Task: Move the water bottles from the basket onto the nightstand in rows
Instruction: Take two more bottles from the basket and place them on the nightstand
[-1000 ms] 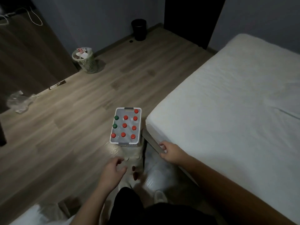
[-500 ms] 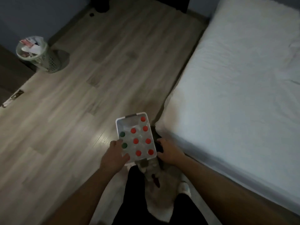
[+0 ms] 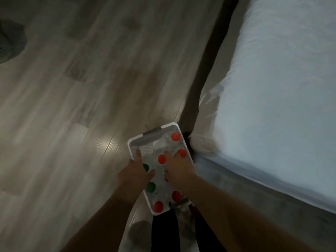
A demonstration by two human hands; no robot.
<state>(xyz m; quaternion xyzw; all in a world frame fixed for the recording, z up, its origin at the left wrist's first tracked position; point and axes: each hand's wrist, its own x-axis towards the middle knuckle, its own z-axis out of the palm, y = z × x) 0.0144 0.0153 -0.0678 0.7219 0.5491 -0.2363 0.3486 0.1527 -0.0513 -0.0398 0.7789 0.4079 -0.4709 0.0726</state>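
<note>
The bed [image 3: 272, 88] is lying right of the basket [image 3: 133, 142] on the floor; both hands are reaching in among capped bottles [image 3: 162, 159]. Left hand [image 3: 135, 174] spread loose, right hand [image 3: 179, 170] closing, grip unclear. Next: grasping one and lifting, I'd judge

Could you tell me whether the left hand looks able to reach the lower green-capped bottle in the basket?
Probably yes: the left hand is already over the basket, and the green-capped bottle sits uncovered just beside it.
</note>
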